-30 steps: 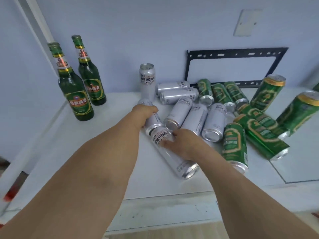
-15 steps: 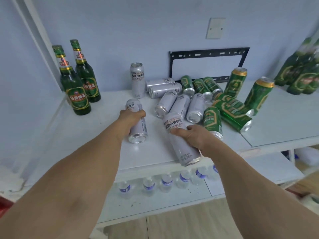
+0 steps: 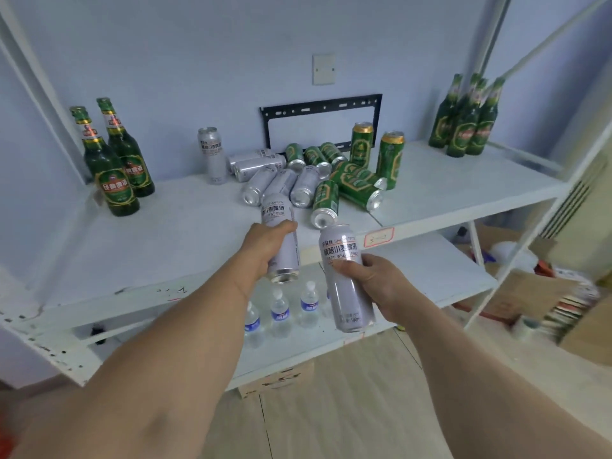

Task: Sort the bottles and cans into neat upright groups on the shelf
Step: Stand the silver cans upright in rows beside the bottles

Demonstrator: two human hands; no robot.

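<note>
Two silver cans, one gripped in each of the hands: left hand (image 3: 265,246), right hand (image 3: 374,276); next, stand them beside the upright silver can (image 3: 212,155)

The left hand (image 3: 265,241) covers the middle of its silver can (image 3: 280,240). At three o'clock, the clutter on the floor (image 3: 563,303) is blurred beyond telling. Lower-shelf water bottles (image 3: 280,313) are partly hidden behind both forearms.
</note>
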